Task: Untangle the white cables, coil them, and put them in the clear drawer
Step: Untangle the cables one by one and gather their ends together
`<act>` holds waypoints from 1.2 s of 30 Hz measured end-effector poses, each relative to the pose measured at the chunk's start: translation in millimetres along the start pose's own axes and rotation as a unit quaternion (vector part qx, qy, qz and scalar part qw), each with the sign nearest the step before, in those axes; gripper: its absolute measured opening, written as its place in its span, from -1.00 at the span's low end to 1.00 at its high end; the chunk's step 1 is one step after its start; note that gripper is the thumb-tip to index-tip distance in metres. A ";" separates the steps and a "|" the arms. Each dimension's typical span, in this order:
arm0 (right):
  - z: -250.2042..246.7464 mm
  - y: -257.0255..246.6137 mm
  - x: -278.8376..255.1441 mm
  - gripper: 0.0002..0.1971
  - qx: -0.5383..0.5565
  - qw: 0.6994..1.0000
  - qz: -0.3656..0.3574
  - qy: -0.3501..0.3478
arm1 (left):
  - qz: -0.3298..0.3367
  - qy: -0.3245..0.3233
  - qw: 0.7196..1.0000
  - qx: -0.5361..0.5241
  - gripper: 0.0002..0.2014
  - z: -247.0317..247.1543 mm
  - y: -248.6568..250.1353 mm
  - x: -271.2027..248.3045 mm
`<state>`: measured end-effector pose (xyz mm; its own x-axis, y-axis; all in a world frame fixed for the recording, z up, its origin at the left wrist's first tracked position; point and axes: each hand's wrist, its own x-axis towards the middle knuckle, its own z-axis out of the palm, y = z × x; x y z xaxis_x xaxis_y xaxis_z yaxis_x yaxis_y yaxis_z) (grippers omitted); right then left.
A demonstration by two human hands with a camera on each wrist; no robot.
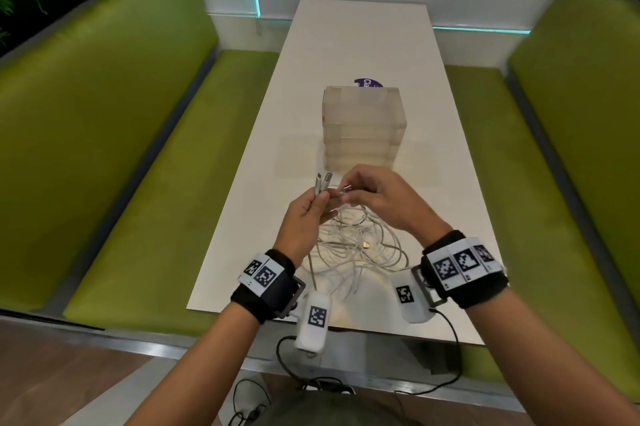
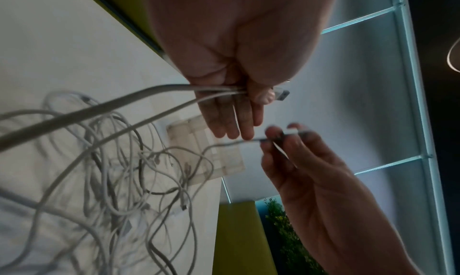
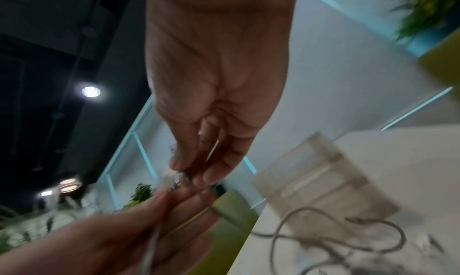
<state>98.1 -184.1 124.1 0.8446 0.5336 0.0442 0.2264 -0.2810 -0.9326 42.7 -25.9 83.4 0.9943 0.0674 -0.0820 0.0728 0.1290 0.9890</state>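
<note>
A tangle of white cables (image 1: 353,247) lies on the white table (image 1: 363,44) in front of the clear drawer unit (image 1: 362,124), whose drawers look closed. My left hand (image 1: 320,198) is raised above the tangle and grips two cable ends, their USB plugs (image 1: 323,179) sticking up past the thumb. In the left wrist view my left hand (image 2: 251,96) clamps both cords under the thumb. Right beside it, my right hand (image 1: 341,195) pinches a third cable end (image 1: 347,187). Its fingertips (image 3: 191,175) hold that thin cord, blurred in the right wrist view.
Green benches (image 1: 121,148) run along both sides of the table. A purple sticker (image 1: 367,82) shows behind the drawer unit. The table's near edge (image 1: 346,325) is just under my wrists. Black wires hang from the wrist cameras (image 1: 313,318) toward the floor.
</note>
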 end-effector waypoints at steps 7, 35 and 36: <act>23.8 0.1 4.2 -0.82 0.119 0.989 0.030 0.081 | 0.031 -0.040 0.999 0.017 -0.73 -3.8 -6.8 -4.2; 20.2 81.1 12.9 -0.71 -0.081 0.992 0.094 -0.016 | 0.056 0.038 0.989 -0.128 -0.69 -29.2 35.2 -19.9; 16.5 80.6 15.9 -0.73 -0.074 0.993 0.094 -0.012 | 0.049 0.049 0.990 -0.119 -0.69 -31.0 31.6 -19.3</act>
<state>121.9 -185.1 43.7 0.8671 0.4792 -0.1360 0.1366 -0.4914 -0.8602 23.4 7.6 112.4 0.9826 0.1854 -0.0097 -0.0560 0.3455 0.9367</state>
